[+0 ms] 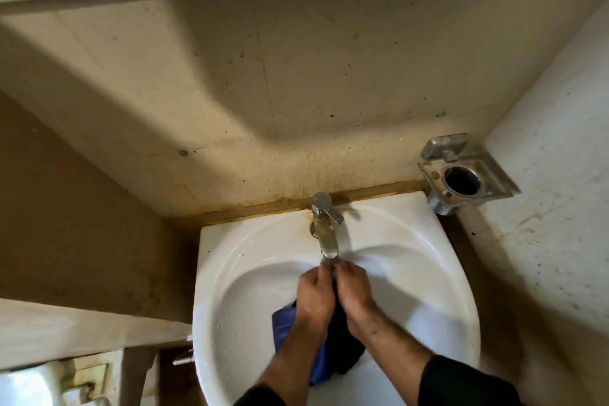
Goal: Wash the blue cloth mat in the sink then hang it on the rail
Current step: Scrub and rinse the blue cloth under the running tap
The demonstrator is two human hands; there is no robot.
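Observation:
The blue cloth mat (pixel 284 326) hangs bunched inside the white sink (pixel 237 273), wet and dark where it drops between my wrists. My left hand (pixel 314 295) and my right hand (pixel 354 290) are pressed close together, both gripping the top of the mat right under the spout of the metal tap (pixel 326 231). Most of the mat is hidden behind my hands and forearms. No rail is in view.
A metal wall holder (pixel 461 175) with a round hole sticks out at the right of the sink. Stained beige walls close in behind and on both sides. A white ledge (pixel 82 330) and part of a white fixture (pixel 29 386) lie at the lower left.

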